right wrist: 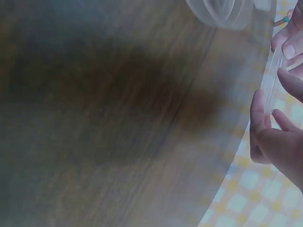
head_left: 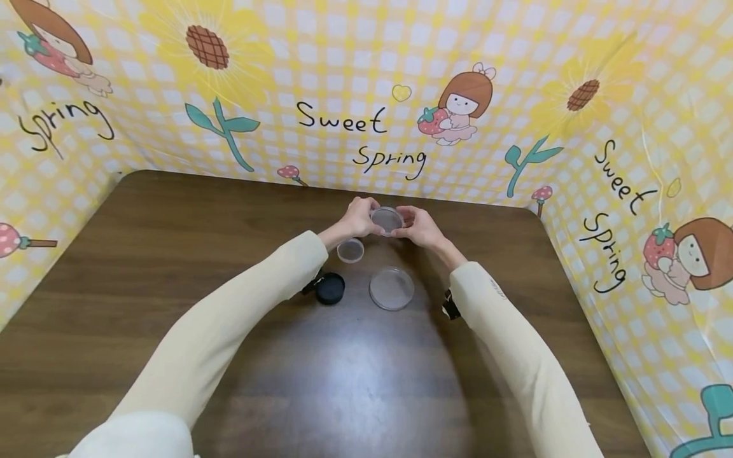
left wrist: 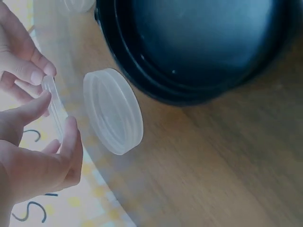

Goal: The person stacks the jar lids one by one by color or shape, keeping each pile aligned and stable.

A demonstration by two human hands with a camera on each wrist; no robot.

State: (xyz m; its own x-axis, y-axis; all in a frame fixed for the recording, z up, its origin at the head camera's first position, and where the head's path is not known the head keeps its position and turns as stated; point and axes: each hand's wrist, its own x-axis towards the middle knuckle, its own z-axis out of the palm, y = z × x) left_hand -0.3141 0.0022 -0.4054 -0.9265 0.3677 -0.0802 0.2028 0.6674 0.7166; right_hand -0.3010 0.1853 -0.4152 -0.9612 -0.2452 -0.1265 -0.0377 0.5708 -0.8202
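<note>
A clear dish (head_left: 387, 221) is pinched by partly curled fingers of the left hand (head_left: 359, 217) and right hand (head_left: 422, 228), near the tabletop's (head_left: 240, 216) far edge. A larger dish (head_left: 392, 289) is set farther from that edge.

A brown wood-grained surface (head_left: 143, 267) carries three round pieces, with pale glare towards six o'clock. From the large clear dish (head_left: 392, 289), a black round piece (head_left: 330, 289), possibly a lid, lies near at nine o'clock; a smaller clear dish (head_left: 350, 250) lies at ten.
</note>
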